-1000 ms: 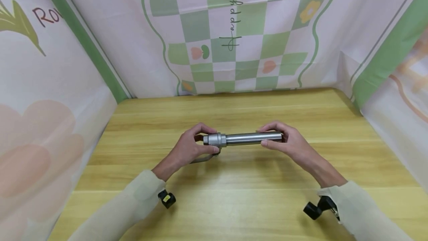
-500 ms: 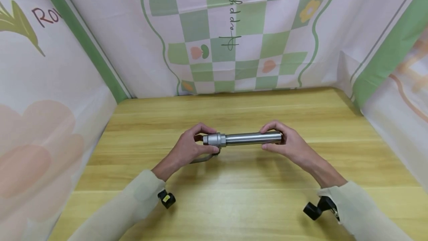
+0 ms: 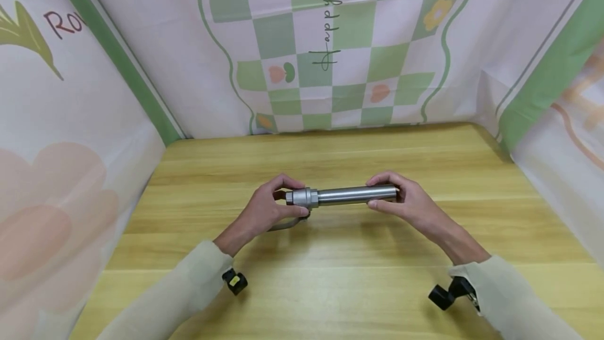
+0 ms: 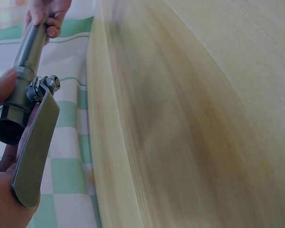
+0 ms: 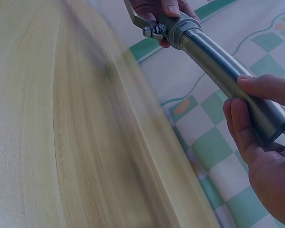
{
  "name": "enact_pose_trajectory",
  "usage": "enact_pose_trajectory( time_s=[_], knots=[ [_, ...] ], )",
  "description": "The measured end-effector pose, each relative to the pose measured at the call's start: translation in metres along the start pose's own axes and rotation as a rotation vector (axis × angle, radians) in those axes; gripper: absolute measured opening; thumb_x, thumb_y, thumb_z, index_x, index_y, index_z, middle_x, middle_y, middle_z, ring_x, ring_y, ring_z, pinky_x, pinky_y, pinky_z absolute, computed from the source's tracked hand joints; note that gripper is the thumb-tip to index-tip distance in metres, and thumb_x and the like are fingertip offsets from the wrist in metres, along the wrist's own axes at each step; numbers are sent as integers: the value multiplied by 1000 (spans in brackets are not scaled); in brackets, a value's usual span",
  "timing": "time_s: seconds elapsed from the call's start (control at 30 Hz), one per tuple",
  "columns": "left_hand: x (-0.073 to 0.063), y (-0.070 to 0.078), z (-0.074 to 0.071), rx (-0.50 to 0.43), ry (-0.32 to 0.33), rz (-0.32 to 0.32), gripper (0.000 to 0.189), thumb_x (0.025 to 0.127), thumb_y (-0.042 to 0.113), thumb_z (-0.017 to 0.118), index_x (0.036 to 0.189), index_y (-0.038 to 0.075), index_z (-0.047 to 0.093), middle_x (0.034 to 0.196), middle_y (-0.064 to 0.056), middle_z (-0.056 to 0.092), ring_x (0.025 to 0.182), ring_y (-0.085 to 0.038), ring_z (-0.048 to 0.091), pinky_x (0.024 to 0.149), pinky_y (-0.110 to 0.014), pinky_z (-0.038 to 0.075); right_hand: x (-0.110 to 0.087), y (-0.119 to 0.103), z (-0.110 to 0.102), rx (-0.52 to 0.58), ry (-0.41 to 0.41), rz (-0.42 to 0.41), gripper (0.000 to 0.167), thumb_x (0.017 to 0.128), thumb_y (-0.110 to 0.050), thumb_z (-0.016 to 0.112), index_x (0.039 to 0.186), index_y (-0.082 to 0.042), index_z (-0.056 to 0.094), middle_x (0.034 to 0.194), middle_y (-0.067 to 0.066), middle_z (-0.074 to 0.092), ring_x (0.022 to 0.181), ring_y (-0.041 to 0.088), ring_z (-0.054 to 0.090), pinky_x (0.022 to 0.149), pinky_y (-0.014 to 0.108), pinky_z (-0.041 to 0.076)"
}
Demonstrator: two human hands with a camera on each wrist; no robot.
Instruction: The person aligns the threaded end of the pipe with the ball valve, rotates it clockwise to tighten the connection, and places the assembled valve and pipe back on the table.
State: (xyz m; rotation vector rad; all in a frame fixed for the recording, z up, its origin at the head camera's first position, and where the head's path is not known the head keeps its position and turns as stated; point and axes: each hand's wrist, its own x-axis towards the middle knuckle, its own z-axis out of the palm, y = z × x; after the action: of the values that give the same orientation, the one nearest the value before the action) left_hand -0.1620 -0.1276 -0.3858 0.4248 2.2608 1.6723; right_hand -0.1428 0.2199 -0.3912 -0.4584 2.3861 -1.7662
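While the two hands face each other over the wood-grain table (image 3: 302,287), a metal valve (image 3: 302,198) and a steel pipe (image 3: 356,194) lie in one line between them, held above the surface. Seen from the head camera, with the valve as the centre of the dial, the pipe runs out towards 3 o'clock, and the flat lever (image 4: 36,149) leaves the valve towards 8 o'clock.

The left hand (image 3: 265,208) is clamped on the valve's body, its thumb on the 6 o'clock side and its fingers on the 12 o'clock side. The right hand (image 3: 411,199) pinches the pipe near its far end in the same manner. A short band of thread shows at the joint between pipe and valve; how deep the pipe sits inside seems impossible to judge from these angles.

Pale sleeves (image 3: 176,287) come in from about 7 and 5 o'clock of the head view, with a small black wrist camera (image 3: 443,296) by each cuff. At 12 o'clock, beyond the table, hangs a green-and-white checked cloth (image 3: 313,80).
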Motion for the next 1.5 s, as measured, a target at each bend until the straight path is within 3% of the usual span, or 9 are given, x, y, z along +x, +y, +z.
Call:
enact_pose_trajectory(
  time_s=[0.57, 0.87, 1.23, 1.5],
  knots=[
    [1, 0, 1, 5, 1, 2, 47, 90, 17, 92, 131, 18, 69, 138, -7, 66, 115, -28, 66, 92, -36, 57, 2, 3, -2, -68, 23, 69, 37, 104, -22, 77, 136, -8, 65, 132, 14, 64, 99, 14, 66, 84, 31, 59],
    [0, 0, 1, 14, -4, -5, 48, 90, 17, 92, 131, 18, 69, 138, -7, 66, 115, -28, 67, 93, -36, 57, 1, 3, -2, -71, 23, 67, 35, 105, -23, 76, 135, -7, 68, 130, 14, 66, 94, 14, 62, 80, 30, 56],
    [0, -1, 0, 1, -7, -8, 47, 90, 16, 92, 131, 17, 69, 139, -8, 66, 115, -29, 67, 91, -35, 58, 2, 5, 1, 46, -27, -46, 36, 99, -1, 78, 131, -2, 62, 131, 11, 65, 101, 14, 69, 82, 25, 61],
    [1, -2, -1, -5, -10, -7, 47, 90, 18, 92, 132, 18, 69, 139, -8, 66, 116, -29, 66, 91, -36, 58, 2, 5, 2, 21, -22, -51, 35, 100, -3, 78, 130, 0, 61, 118, 14, 66, 96, 13, 68, 80, 25, 60]
  ],
)
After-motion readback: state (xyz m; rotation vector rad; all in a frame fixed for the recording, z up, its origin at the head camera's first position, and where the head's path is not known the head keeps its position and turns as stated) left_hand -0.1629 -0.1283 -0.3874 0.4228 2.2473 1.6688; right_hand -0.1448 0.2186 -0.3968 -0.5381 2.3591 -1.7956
